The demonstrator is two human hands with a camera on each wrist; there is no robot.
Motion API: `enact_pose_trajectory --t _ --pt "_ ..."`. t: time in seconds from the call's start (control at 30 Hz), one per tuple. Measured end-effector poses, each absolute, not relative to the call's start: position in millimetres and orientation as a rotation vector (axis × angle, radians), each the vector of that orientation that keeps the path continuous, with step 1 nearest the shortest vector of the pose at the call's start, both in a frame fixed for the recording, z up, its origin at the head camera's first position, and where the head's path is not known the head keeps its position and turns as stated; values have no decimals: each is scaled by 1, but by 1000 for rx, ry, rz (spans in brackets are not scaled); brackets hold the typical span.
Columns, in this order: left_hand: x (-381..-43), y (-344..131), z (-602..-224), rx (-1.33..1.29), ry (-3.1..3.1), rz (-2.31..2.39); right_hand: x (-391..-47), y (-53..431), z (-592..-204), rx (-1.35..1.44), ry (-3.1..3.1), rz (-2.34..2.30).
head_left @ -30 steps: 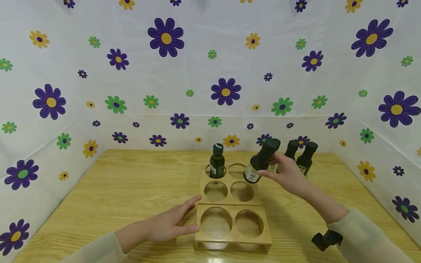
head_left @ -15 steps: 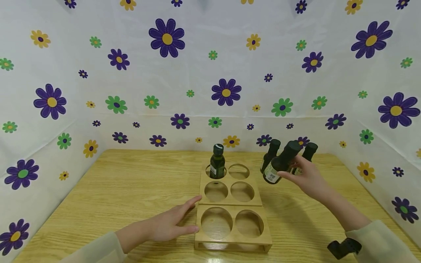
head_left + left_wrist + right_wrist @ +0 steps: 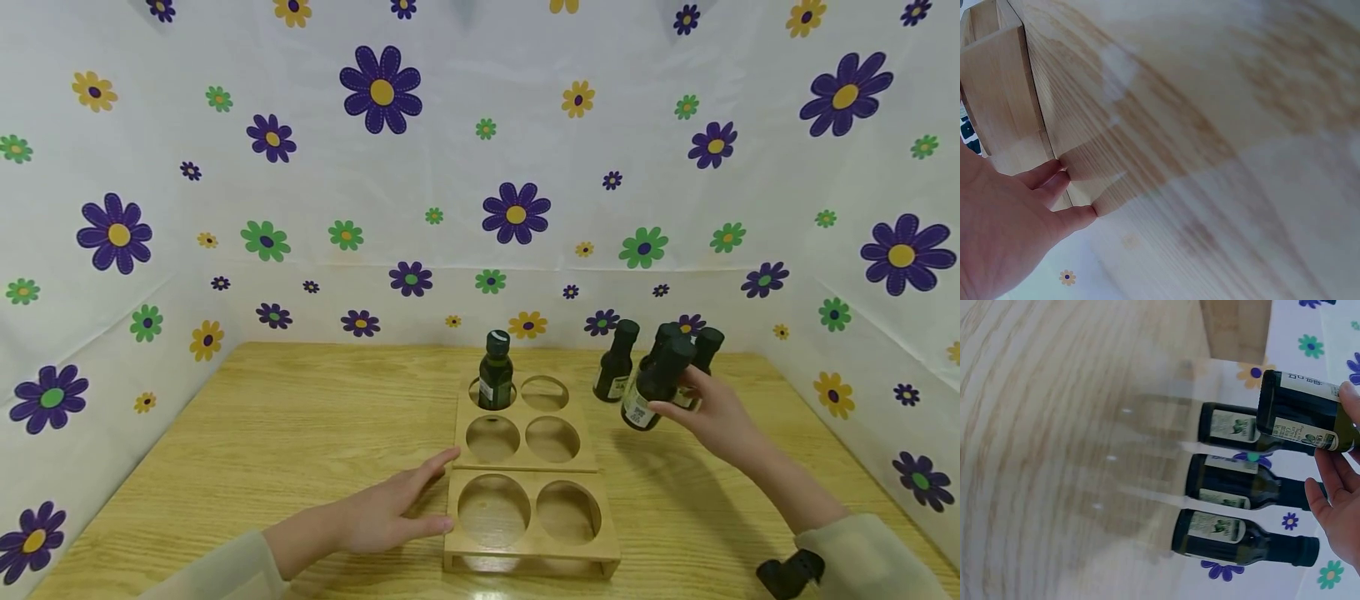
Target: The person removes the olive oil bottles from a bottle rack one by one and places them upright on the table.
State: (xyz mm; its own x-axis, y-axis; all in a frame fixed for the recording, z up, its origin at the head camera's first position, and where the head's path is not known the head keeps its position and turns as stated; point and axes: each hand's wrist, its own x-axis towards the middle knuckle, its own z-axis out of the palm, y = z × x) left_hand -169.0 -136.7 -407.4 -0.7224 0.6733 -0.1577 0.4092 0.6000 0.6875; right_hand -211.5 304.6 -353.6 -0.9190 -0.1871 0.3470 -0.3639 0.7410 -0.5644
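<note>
Right hand [image 3: 722,419] around dark bottle [image 3: 655,383]

1. Just beyond right hand [image 3: 723,417] and its held bottle [image 3: 652,387]: three standing bottles [image 3: 615,371], close-set, blocking forward reach.
2. Between hands: low rack [image 3: 536,550], left hand [image 3: 390,512] touching its side; racked bottle [image 3: 495,375] juts up at far end.
3. Open lane: tabletop [image 3: 300,433] between rack and right hand.
4. Wide room left of left hand.

White floral cloth [image 3: 446,158] is enclosing a wooden tabletop [image 3: 322,417] on three sides.
Purple, green and yellow flowers [image 3: 382,90] are dotting the cloth, a horizontal crease [image 3: 450,267] is running across its back, and fine grain [image 3: 262,450] is streaking the tabletop.
</note>
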Motion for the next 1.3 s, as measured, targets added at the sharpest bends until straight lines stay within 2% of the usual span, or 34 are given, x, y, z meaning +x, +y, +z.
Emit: enact_pose_trajectory --t 1.3 --pt "-168 -138 -410 870 2435 901 -244 309 -390 373 -2811 811"
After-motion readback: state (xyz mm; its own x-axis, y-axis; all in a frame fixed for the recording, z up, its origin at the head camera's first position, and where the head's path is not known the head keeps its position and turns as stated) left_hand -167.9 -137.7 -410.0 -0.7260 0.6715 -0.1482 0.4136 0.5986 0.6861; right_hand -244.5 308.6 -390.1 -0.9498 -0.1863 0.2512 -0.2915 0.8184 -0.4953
